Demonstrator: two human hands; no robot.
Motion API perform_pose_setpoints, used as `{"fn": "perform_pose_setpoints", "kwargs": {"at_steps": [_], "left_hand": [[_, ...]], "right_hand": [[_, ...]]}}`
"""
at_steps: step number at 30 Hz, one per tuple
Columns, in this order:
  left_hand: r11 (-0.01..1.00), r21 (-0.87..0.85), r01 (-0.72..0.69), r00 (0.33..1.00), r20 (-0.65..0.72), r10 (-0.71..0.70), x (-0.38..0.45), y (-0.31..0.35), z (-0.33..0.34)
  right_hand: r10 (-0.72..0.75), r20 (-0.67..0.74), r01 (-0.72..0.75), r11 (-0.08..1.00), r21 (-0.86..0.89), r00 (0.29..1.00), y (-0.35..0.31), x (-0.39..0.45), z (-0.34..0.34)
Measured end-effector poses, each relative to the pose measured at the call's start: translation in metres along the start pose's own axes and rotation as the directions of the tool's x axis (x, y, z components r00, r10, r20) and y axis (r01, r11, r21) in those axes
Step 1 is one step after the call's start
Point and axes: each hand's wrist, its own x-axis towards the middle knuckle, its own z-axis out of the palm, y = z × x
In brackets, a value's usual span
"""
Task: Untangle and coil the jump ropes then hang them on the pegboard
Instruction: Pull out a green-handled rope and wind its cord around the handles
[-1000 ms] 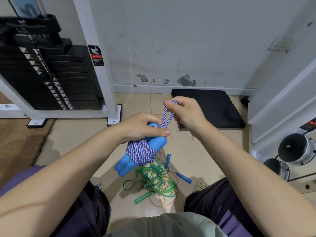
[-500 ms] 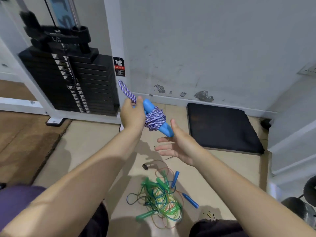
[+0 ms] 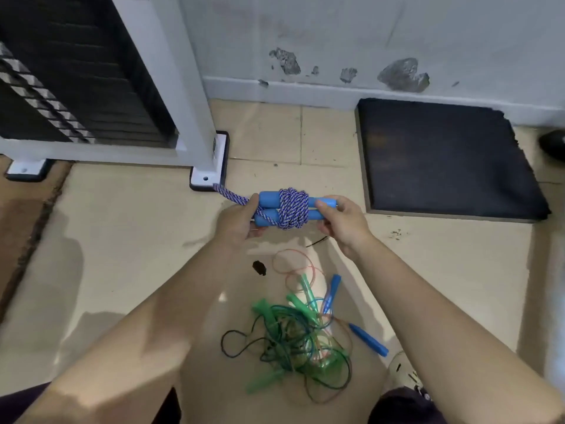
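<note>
Coiled rope (image 3: 292,207), handle ends gripped, left hand (image 3: 237,223), right hand (image 3: 342,220)

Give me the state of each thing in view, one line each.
Blue-handled rope: wound tight around its two handles, held level above the floor, loop sticking out left.
Left hand: grips the bundle's left end.
Right hand: grips the bundle's right end.
Thin ropes: green, blue and red ones tangled in a pile on the floor.
Black mat: flat against the wall.
</note>
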Motion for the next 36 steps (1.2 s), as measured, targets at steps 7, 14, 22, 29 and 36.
{"fn": "perform_pose_setpoints", "kwargs": {"at_steps": [7, 14, 22, 29, 36], "left_hand": [[0.986, 0.156, 0.053, 0.999, -0.015, -0.051, 0.073, -0.082, -0.012], [0.977, 0.202, -0.066, 0.983, 0.182, 0.029, 0.084, -0.1, -0.018], [0.781, 0.616, -0.103, 0.953, 0.286, -0.1, 0.034, -0.135, -0.021], [0.843, 0.536, -0.03, 0.941, 0.299, -0.157, 0.022, -0.165, 0.002], [0.915, 0.403, -0.028, 0.949, 0.299, -0.103, 0.006, -0.146, 0.006]], "right_hand": [[0.183, -0.037, -0.175, 0.973, 0.149, 0.982, 0.085, 0.051, 0.009], [0.209, 0.052, -0.213, 0.971, 0.104, 0.977, 0.106, 0.062, 0.0], [0.08, 0.047, -0.049, 0.882, -0.47, 0.996, 0.159, 0.008, -0.023], [0.176, 0.041, -0.131, 0.849, -0.512, 0.984, 0.189, -0.011, -0.006], [0.102, 0.19, -0.02, 0.92, -0.392, 0.976, 0.153, -0.025, -0.01]]}}
